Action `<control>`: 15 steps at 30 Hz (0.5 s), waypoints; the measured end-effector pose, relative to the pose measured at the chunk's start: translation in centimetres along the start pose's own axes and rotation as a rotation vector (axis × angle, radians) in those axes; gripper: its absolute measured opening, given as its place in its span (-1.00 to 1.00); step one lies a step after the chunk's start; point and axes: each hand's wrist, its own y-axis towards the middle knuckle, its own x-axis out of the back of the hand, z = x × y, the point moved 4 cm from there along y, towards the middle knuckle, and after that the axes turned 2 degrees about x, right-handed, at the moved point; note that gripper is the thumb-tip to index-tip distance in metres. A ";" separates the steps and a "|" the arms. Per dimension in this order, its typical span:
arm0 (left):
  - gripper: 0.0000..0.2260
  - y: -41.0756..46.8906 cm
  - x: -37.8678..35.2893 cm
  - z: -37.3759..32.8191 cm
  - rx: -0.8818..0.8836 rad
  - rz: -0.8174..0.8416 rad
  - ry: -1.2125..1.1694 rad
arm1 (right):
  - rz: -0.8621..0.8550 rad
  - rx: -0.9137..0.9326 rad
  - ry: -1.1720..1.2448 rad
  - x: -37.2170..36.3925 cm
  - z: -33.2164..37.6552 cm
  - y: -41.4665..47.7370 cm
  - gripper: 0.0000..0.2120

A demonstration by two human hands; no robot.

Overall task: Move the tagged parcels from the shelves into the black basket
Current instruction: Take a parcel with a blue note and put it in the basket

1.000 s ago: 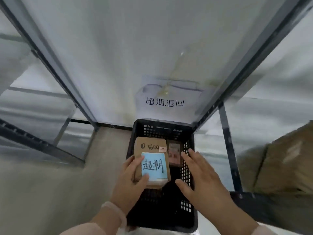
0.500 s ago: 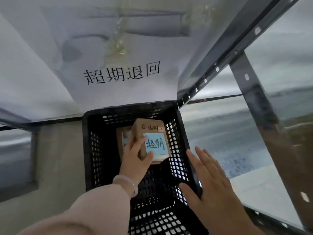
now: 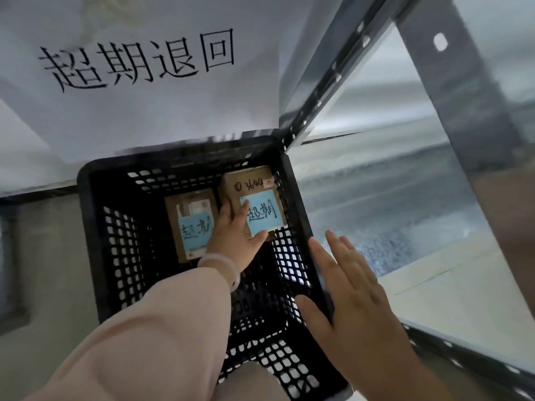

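Note:
A black perforated basket [image 3: 92, 215] stands on the floor below me. Inside, at the far right, my left hand [image 3: 234, 238] grips a brown cardboard parcel [image 3: 249, 183] that carries a blue handwritten tag and black numbers. A second brown parcel [image 3: 191, 224] with a blue tag lies flat on the basket's bottom just left of it. My right hand [image 3: 353, 302] rests flat on the basket's right rim, fingers spread, holding nothing.
A white paper sign [image 3: 139, 62] with black characters hangs on the wall behind the basket. A grey metal shelf upright [image 3: 451, 91] and a slanted rail [image 3: 321, 79] stand close on the right. Bare floor lies to the left.
My left hand has carried the parcel deeper into the basket, toward its far right corner. The view has come closer and the second tagged parcel now shows fully.

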 end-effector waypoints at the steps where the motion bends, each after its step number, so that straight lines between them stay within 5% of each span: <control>1: -0.33 -0.8 0.9 -0.4 -0.025 -0.026 0.056 | 0.012 0.002 -0.022 0.2 0.1 -0.3 -0.32; 10: -0.42 -15.8 9.4 -6.6 -0.399 -0.443 0.319 | -0.030 0.126 -0.008 5.4 2.5 -4.7 -0.34; 15: -0.52 -27.6 10.0 -11.5 -0.585 -0.619 0.254 | -0.209 0.306 0.052 9.9 2.8 -12.3 -0.36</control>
